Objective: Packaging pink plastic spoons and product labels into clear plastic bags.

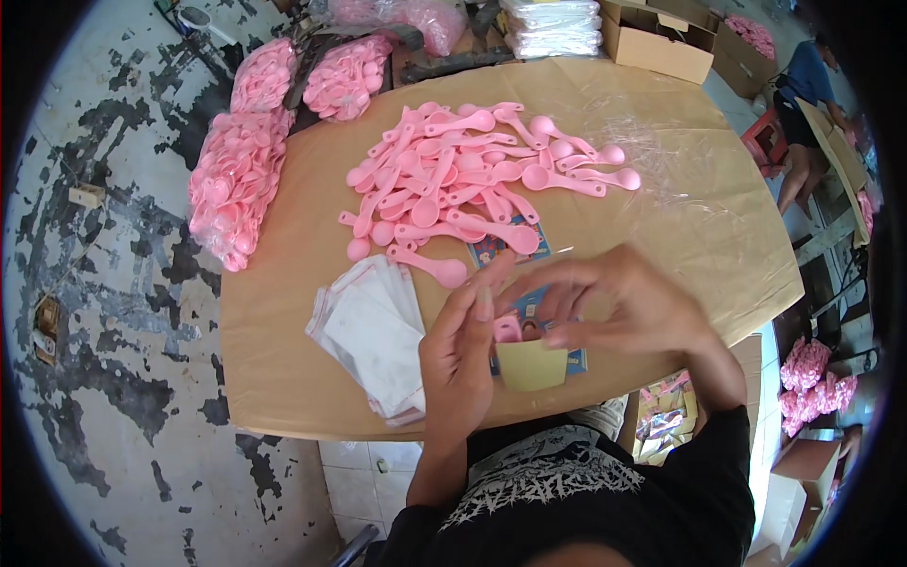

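Note:
My left hand (pixel 459 340) is raised at the near side of the table, its fingers closed at the edge of a small packet. The packet shows a pale yellow card (pixel 532 366) with the looped end of a pink measuring spoon (pixel 507 328) above it. Curved over it from the right is my right hand (pixel 628 300), smeared by motion, so its grip is unclear. Blue printed cards (pixel 578 360) lie beneath the packet. Just beyond the hands a heap of pink spoons (pixel 444 170) is spread out. White and clear plastic bags (pixel 370 331) are stacked left of my left hand.
Brown paper covers the table (pixel 283 369). Filled bags of pink spoons (pixel 241 180) stand along its far left edge. Crumpled clear film (pixel 671 170) lies at right. Behind are white packs (pixel 554 28) and a cardboard box (pixel 657 42). Another person (pixel 803 113) is at far right.

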`<state>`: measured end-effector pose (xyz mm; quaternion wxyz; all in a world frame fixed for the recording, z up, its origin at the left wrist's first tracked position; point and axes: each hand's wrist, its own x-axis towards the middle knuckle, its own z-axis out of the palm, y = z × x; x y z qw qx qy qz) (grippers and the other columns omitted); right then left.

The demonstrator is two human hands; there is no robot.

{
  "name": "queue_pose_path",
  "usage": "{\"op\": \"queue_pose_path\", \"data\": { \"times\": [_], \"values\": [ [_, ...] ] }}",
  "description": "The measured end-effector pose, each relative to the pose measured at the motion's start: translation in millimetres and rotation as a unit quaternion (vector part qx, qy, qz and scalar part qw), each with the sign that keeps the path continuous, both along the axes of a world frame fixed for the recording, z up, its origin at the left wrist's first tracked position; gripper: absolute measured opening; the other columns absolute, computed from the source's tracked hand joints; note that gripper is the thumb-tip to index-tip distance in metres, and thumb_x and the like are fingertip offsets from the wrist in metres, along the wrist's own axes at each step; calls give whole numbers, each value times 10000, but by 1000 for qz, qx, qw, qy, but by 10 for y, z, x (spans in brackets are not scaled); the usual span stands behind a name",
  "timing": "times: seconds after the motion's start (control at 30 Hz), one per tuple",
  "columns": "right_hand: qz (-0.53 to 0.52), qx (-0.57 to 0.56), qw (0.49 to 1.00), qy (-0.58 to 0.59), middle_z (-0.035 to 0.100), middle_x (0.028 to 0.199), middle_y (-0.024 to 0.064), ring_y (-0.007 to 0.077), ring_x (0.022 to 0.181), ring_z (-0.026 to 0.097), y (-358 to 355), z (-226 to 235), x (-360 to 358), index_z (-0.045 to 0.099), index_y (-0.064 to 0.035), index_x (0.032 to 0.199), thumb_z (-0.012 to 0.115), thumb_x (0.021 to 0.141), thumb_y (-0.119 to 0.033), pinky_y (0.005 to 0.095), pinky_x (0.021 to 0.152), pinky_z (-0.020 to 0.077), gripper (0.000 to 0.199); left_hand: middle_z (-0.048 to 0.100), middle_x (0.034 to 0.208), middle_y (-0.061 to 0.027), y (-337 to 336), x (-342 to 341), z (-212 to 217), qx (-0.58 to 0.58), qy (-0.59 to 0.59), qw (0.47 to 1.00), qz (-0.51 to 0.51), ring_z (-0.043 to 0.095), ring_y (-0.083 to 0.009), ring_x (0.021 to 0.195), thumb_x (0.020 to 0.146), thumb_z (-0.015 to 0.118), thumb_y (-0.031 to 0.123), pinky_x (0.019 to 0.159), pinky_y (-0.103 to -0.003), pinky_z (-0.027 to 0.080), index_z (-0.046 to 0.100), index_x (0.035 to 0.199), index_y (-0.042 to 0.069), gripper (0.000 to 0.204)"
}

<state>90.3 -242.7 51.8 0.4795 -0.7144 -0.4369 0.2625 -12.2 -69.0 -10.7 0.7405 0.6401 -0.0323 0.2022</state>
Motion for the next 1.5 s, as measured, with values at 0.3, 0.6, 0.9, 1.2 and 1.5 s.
{"op": "queue_pose_path", "data": {
  "times": [0.3,0.6,0.9,1.2,1.5],
  "values": [
    [-48,146,981,117,685,1090,104,133,961,643,116,-373,-62,664,-1,1127,639,892,-9,272,865,527,236,632,1146,-184,5,-105,-129,-137,115,983,-39,654,-222,1010,1014,476,180,831,-334,560,490,1308,-83,395],
    [13,74,997,22,708,1060,72,78,948,629,0,-261,41,673,-33,1143,621,919,-50,244,805,514,231,665,1083,-120,-52,-71,-41,-72,85,994,-6,626,-84,831,987,549,152,675,-227,548,585,1237,-47,322],
    [-103,164,975,109,722,922,69,51,826,610,-65,-421,-40,690,7,1093,609,913,-16,234,710,505,200,677,901,-89,-7,-83,36,-108,129,984,-62,681,-126,737,959,553,114,611,-233,581,580,1188,-47,281],
    [26,228,961,-155,717,817,58,176,756,616,-206,-505,181,767,-87,906,678,731,45,305,711,495,237,666,1000,-100,90,-80,26,-8,60,993,-104,657,-119,814,981,514,76,676,-248,570,604,1113,-14,183],
    [11,214,962,-169,708,801,31,197,786,616,-241,-526,211,748,-77,870,665,676,42,326,729,494,242,668,965,-91,211,-133,-23,36,28,995,-90,630,-93,760,965,478,-19,634,-217,511,628,1025,-32,162]
  ]
}}
